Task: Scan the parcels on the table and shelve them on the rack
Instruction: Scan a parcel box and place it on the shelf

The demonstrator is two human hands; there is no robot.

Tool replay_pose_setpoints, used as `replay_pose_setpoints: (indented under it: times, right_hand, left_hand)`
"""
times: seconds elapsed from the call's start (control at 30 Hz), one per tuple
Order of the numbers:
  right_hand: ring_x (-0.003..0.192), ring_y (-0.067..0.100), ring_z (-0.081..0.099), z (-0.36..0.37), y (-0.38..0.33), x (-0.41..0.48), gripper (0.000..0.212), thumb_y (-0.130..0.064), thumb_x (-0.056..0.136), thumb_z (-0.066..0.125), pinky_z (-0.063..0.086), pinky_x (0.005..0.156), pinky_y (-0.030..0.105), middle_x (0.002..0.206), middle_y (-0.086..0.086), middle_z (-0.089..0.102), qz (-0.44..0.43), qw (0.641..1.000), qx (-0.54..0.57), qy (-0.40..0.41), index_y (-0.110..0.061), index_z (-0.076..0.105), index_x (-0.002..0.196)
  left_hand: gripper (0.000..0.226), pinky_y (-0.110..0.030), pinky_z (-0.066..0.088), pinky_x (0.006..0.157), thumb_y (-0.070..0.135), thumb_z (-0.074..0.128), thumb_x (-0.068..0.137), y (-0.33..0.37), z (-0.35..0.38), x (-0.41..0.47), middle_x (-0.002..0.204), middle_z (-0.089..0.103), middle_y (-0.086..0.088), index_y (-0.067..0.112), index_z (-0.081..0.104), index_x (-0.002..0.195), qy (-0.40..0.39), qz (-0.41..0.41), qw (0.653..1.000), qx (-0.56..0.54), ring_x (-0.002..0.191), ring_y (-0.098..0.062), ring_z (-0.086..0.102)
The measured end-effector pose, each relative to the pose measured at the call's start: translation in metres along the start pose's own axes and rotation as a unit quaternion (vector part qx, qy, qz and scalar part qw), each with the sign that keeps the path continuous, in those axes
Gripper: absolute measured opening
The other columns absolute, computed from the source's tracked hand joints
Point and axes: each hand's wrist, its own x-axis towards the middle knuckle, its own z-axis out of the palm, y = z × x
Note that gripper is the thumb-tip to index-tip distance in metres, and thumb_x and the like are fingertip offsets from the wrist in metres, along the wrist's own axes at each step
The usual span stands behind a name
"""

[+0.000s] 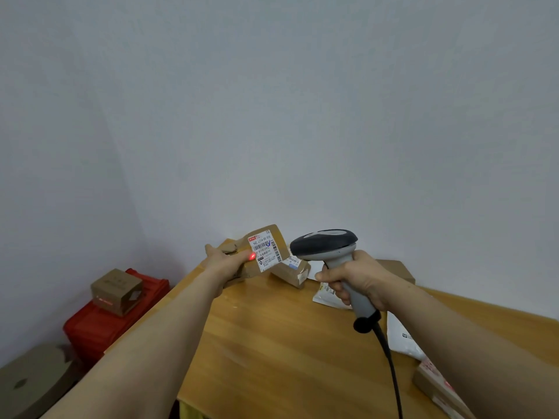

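Left hand (230, 263) has its fingers curled round the left end of a brown cardboard parcel (279, 233) and is gripping it, though the fingertips are mostly hidden by the box. The parcel's up in the air over the far left corner of the table (272, 343). Its long axis slants from lower left to upper right, and the white label (266, 252) faces back toward the camera. There's a red dot (251, 256) lit at the label's left edge, right beside the fingers.

Right hand (357, 279) is clenched round the grey handle of the scanner (323, 241). The dark head points left at the label, the handle slants down toward the camera, and the cable (390, 367) hangs off the bottom. Both bare forearms reach forward, with the scanner just right of the parcel, not touching it. A second parcel (292, 272) lies on the table behind them.
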Motion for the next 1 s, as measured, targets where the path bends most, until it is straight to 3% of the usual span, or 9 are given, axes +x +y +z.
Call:
replay_pose_setpoints:
  times: [0.07, 0.2, 0.4, 0.67, 0.8, 0.87, 0.93, 1.0]
  right_hand:
    - [0.039, 0.016, 0.042, 0.003, -0.002, 0.002, 0.026, -0.009, 0.078, 0.075, 0.041, 0.045, 0.026, 0.048, 0.007, 0.048, 0.004, 1.000, -0.002, 0.002, -0.009, 0.059, 0.058]
    - [0.039, 0.015, 0.042, 0.009, -0.004, 0.006, 0.026, -0.009, 0.078, 0.075, 0.042, 0.045, 0.025, 0.049, 0.008, 0.048, 0.011, 1.000, -0.007, 0.009, -0.007, 0.057, 0.059]
    - [0.040, 0.016, 0.041, 0.017, -0.011, 0.015, 0.027, -0.008, 0.078, 0.074, 0.040, 0.047, 0.025, 0.050, 0.008, 0.047, 0.021, 1.000, -0.013, 0.019, -0.007, 0.055, 0.060]
    - [0.040, 0.017, 0.043, 0.026, -0.013, 0.028, 0.017, -0.007, 0.076, 0.076, 0.040, 0.046, 0.026, 0.052, 0.009, 0.052, 0.039, 0.999, 0.018, 0.031, -0.001, 0.061, 0.074]
    - [0.044, 0.018, 0.052, 0.033, -0.012, 0.035, 0.024, -0.005, 0.071, 0.081, 0.044, 0.049, 0.027, 0.073, 0.023, 0.067, 0.047, 0.993, 0.068, 0.084, 0.000, 0.064, 0.087]
    - [0.046, 0.018, 0.057, 0.036, -0.010, 0.040, 0.029, -0.003, 0.069, 0.082, 0.046, 0.048, 0.027, 0.085, 0.027, 0.071, 0.043, 0.987, 0.097, 0.119, 0.000, 0.063, 0.091]
    - [0.048, 0.018, 0.062, 0.042, -0.005, 0.046, 0.029, 0.000, 0.070, 0.081, 0.048, 0.047, 0.026, 0.080, 0.021, 0.073, 0.039, 0.980, 0.129, 0.150, -0.001, 0.063, 0.093]
    - [0.054, 0.019, 0.066, 0.047, 0.000, 0.050, 0.028, 0.001, 0.072, 0.078, 0.049, 0.046, 0.025, 0.076, 0.014, 0.074, 0.034, 0.971, 0.159, 0.173, -0.003, 0.064, 0.096]
  left_hand:
    - [0.127, -0.049, 0.053, 0.092, 0.048, 0.084, 0.045, 0.000, -0.003, 0.003, 0.134, 0.044, -0.017, 0.013, 0.014, 0.145, 0.006, -0.004, 1.000, 0.011, 0.121, -0.033, 0.050]
    - [0.107, -0.049, 0.051, 0.094, 0.041, 0.085, 0.064, -0.005, -0.008, 0.017, 0.134, 0.042, -0.019, 0.014, 0.018, 0.141, 0.017, -0.001, 1.000, 0.027, 0.120, -0.034, 0.048]
    - [0.098, -0.047, 0.052, 0.092, 0.039, 0.085, 0.066, -0.010, -0.013, 0.028, 0.131, 0.043, -0.019, 0.013, 0.021, 0.135, 0.015, -0.002, 1.000, 0.025, 0.120, -0.033, 0.047]
    - [0.103, -0.050, 0.052, 0.092, 0.041, 0.085, 0.062, -0.014, -0.023, 0.040, 0.132, 0.042, -0.018, 0.015, 0.020, 0.138, 0.005, -0.014, 1.000, 0.001, 0.118, -0.033, 0.049]
    - [0.088, -0.041, 0.054, 0.076, 0.039, 0.080, 0.072, -0.016, -0.029, 0.041, 0.111, 0.053, -0.007, 0.020, 0.026, 0.137, -0.050, -0.022, 0.998, -0.042, 0.098, -0.025, 0.057]
    - [0.072, -0.040, 0.054, 0.078, 0.036, 0.077, 0.076, -0.019, -0.031, 0.040, 0.102, 0.058, -0.002, 0.018, 0.035, 0.131, -0.096, -0.030, 0.992, -0.081, 0.090, -0.020, 0.058]
    - [0.061, -0.044, 0.053, 0.086, 0.035, 0.075, 0.078, -0.025, -0.035, 0.038, 0.106, 0.063, -0.004, 0.020, 0.044, 0.128, -0.134, -0.031, 0.985, -0.104, 0.096, -0.021, 0.060]
    - [0.056, -0.043, 0.055, 0.084, 0.032, 0.074, 0.078, -0.028, -0.042, 0.032, 0.111, 0.065, -0.005, 0.023, 0.049, 0.127, -0.157, -0.018, 0.981, -0.114, 0.101, -0.022, 0.061]
